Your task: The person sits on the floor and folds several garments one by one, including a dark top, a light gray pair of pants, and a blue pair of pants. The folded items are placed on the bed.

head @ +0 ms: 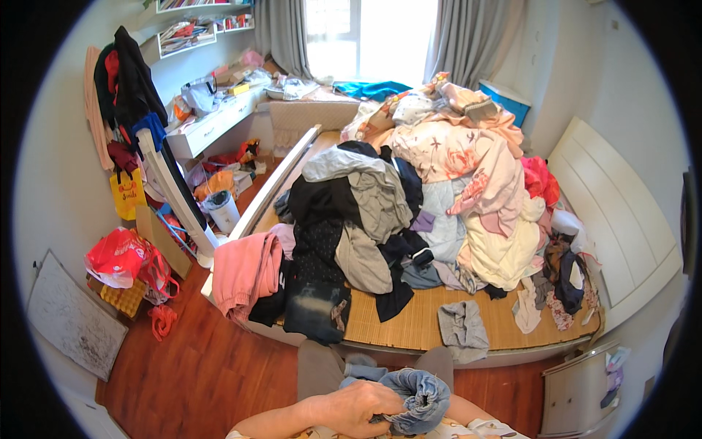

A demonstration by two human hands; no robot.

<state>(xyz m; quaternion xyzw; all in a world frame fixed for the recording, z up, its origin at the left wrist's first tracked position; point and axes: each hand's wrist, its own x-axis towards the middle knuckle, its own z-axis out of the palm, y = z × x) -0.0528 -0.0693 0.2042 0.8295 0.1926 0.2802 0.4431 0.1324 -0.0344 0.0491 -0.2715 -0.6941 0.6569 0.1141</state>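
Observation:
A bunched, rolled blue denim garment (422, 398) is held close in front of my body, with its gathered opening facing up. My left hand (364, 406) is closed on its near left side. From the right my right forearm (466, 410) reaches in behind the denim, which hides the hand itself. More blue fabric (364, 369) shows between my knees, beyond the left hand. Across from me on the bed's woven mat (392, 324) lie a folded dark denim garment (315, 310), folded pink trousers (247, 271) and a folded grey garment (463, 328) at the edge.
A large heap of clothes (351, 214) and flowered bedding (449, 148) covers much of the bed. To the left stand a white bin (222, 211), a red plastic bag (123, 255) and a leaning board (77, 315). A low cabinet (573, 392) is at right.

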